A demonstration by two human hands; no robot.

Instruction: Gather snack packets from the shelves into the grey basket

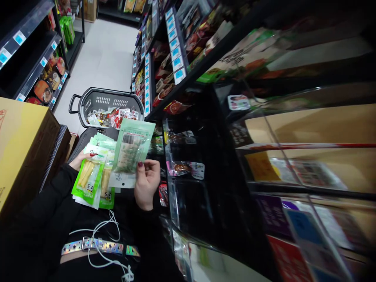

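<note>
Ahead, packets (117, 116) in basket (108, 94), pouches (132, 145) in fingers (153, 165)

Cool light brightens the floor (100, 47) at upper left; the lower left lies dark. Blur streaks the right side.

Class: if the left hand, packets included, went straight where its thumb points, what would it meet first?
The left hand would probably meet the pale green packet the right hand holds; depth is unclear.
</note>
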